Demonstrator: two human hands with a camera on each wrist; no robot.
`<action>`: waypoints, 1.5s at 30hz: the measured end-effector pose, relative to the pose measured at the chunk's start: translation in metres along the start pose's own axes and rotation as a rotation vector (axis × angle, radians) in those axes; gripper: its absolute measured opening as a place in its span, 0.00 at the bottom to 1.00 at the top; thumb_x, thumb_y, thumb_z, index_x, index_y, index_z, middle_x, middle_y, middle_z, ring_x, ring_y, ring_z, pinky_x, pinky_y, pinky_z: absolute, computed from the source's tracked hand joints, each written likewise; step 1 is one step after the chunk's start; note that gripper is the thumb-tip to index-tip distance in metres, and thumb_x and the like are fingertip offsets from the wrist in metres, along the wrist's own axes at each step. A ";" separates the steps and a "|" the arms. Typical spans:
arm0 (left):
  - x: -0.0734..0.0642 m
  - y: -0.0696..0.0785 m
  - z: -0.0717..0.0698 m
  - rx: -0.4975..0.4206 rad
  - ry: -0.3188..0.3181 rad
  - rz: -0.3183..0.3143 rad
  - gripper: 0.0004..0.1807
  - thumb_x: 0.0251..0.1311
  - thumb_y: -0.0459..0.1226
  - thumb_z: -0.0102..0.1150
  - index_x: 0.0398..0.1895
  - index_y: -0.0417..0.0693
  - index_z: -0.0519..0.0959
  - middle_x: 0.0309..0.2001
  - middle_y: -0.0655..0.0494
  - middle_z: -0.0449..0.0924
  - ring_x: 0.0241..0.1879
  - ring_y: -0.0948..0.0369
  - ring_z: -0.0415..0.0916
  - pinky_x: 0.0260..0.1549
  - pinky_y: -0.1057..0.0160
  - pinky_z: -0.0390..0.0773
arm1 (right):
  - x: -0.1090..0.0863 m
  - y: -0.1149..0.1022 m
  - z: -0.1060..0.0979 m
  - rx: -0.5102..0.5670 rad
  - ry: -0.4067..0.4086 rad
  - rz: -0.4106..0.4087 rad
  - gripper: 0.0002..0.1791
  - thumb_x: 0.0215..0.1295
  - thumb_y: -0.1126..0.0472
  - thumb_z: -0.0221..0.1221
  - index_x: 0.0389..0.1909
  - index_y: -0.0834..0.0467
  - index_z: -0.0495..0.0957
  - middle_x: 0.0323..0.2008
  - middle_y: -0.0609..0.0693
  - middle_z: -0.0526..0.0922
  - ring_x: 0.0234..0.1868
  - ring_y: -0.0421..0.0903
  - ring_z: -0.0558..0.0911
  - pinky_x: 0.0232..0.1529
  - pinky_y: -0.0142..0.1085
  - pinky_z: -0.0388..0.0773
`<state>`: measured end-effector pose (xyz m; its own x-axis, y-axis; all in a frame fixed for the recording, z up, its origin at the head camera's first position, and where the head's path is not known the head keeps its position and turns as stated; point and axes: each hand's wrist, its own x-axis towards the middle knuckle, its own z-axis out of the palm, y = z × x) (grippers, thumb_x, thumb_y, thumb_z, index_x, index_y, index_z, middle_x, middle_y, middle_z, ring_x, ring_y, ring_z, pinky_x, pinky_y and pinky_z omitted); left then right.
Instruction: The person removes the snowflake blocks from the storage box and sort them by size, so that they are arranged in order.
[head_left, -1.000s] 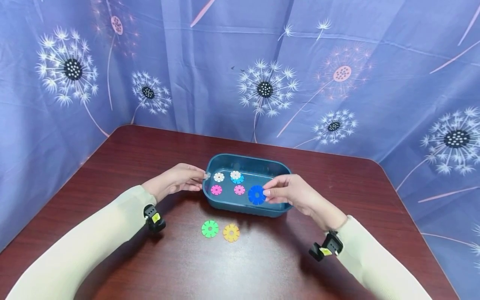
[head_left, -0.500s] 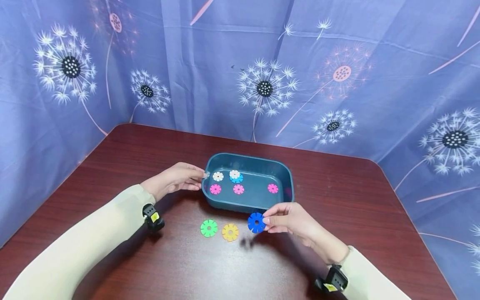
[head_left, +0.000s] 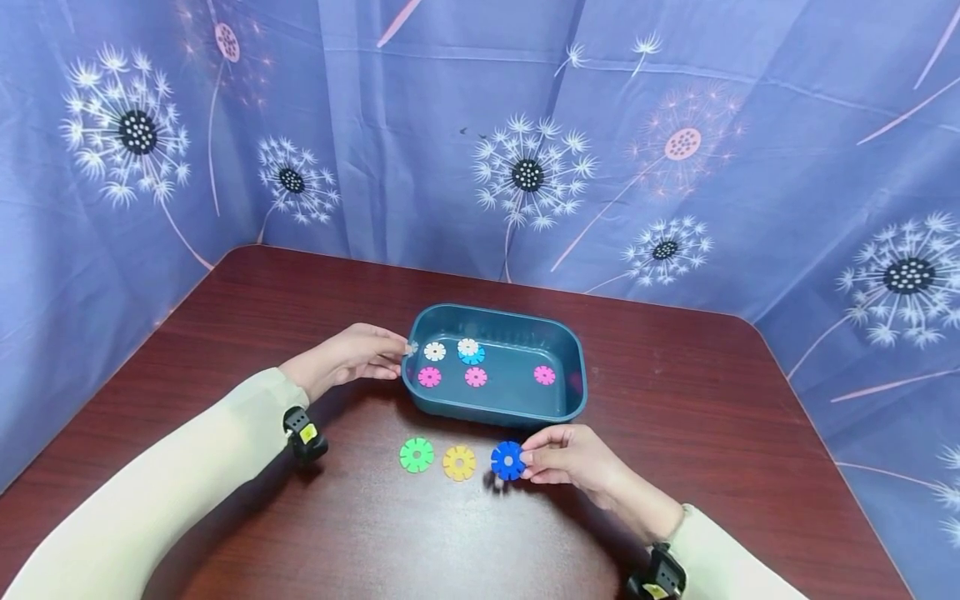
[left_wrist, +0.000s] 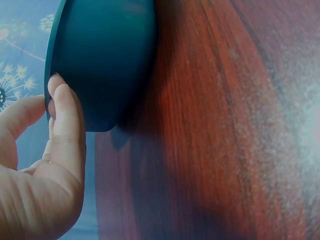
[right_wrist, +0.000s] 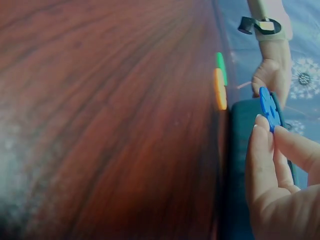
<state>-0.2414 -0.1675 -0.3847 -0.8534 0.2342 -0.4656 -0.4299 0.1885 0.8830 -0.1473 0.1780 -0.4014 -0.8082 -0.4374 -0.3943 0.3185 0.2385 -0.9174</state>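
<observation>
My left hand (head_left: 348, 357) pinches the left end of a dark teal plastic basin (head_left: 487, 407); in the left wrist view its thumb and fingers (left_wrist: 66, 117) meet over the rim. Between thumb and fingertips, my right hand (head_left: 581, 462) grips a dark blue notched disc (head_left: 507, 473) by its right edge. That disc hangs close over the table in front of the basin, its shadow just below. To its left a yellow notched disc (head_left: 452, 469) and a green notched disc (head_left: 408, 457) lie flat in a row.
Inside the basin lie several smaller discs: white ones (head_left: 434, 345), pink ones (head_left: 430, 370) and a light blue one (head_left: 472, 359) partly under a white one. The brown wooden table (head_left: 690, 392) reaches back to a blue dandelion-print curtain (head_left: 420, 150).
My right hand has carried the dark blue disc from over the basin toward me and down beside the yellow disc. A pink disc in the basin came into sight. My left hand stays put.
</observation>
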 end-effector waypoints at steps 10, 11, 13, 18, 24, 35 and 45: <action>0.000 0.001 0.001 0.002 0.003 -0.008 0.25 0.72 0.35 0.56 0.67 0.28 0.70 0.33 0.55 0.82 0.27 0.68 0.82 0.31 0.74 0.87 | 0.007 0.005 0.009 -0.110 0.050 0.065 0.14 0.67 0.68 0.62 0.46 0.77 0.80 0.30 0.53 0.90 0.29 0.38 0.88 0.37 0.33 0.90; 0.000 0.001 0.001 0.003 0.001 -0.007 0.25 0.72 0.35 0.56 0.67 0.28 0.69 0.33 0.55 0.83 0.27 0.68 0.82 0.32 0.74 0.87 | 0.008 0.005 0.009 -0.121 0.053 0.071 0.13 0.67 0.68 0.63 0.45 0.76 0.80 0.29 0.53 0.90 0.29 0.38 0.88 0.36 0.33 0.90; 0.001 0.001 0.001 0.006 0.001 -0.008 0.25 0.73 0.35 0.56 0.67 0.28 0.69 0.34 0.55 0.83 0.27 0.68 0.82 0.32 0.74 0.87 | 0.009 0.005 0.010 -0.147 0.057 0.081 0.13 0.67 0.67 0.63 0.44 0.75 0.81 0.28 0.53 0.90 0.27 0.37 0.87 0.34 0.33 0.90; 0.001 0.002 0.000 0.015 0.001 -0.016 0.25 0.73 0.36 0.55 0.67 0.28 0.69 0.34 0.55 0.82 0.27 0.68 0.82 0.32 0.73 0.87 | 0.013 0.003 0.011 -0.227 0.062 0.108 0.11 0.66 0.65 0.64 0.41 0.71 0.84 0.25 0.49 0.87 0.23 0.37 0.86 0.30 0.32 0.89; 0.000 0.003 0.001 0.015 -0.002 -0.012 0.25 0.73 0.35 0.55 0.67 0.28 0.69 0.34 0.55 0.83 0.27 0.68 0.82 0.32 0.74 0.87 | 0.016 0.002 0.011 -0.274 0.058 0.127 0.11 0.67 0.63 0.64 0.39 0.69 0.84 0.20 0.45 0.83 0.20 0.36 0.83 0.25 0.30 0.86; 0.001 0.002 0.000 0.005 0.001 -0.018 0.25 0.73 0.34 0.55 0.68 0.28 0.69 0.33 0.55 0.83 0.26 0.68 0.81 0.31 0.74 0.87 | 0.018 0.000 0.016 -0.319 0.071 0.112 0.08 0.66 0.64 0.64 0.34 0.68 0.82 0.16 0.45 0.80 0.16 0.36 0.81 0.23 0.31 0.86; 0.000 0.000 0.000 0.001 0.004 -0.013 0.25 0.73 0.35 0.55 0.68 0.28 0.69 0.34 0.55 0.83 0.27 0.68 0.81 0.32 0.74 0.87 | 0.003 -0.034 0.005 -0.451 -0.240 0.003 0.13 0.70 0.61 0.62 0.45 0.69 0.82 0.31 0.56 0.88 0.31 0.41 0.86 0.37 0.36 0.90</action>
<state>-0.2418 -0.1679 -0.3844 -0.8491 0.2281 -0.4764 -0.4404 0.1921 0.8770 -0.1583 0.1646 -0.3717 -0.6546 -0.6102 -0.4462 0.0324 0.5671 -0.8230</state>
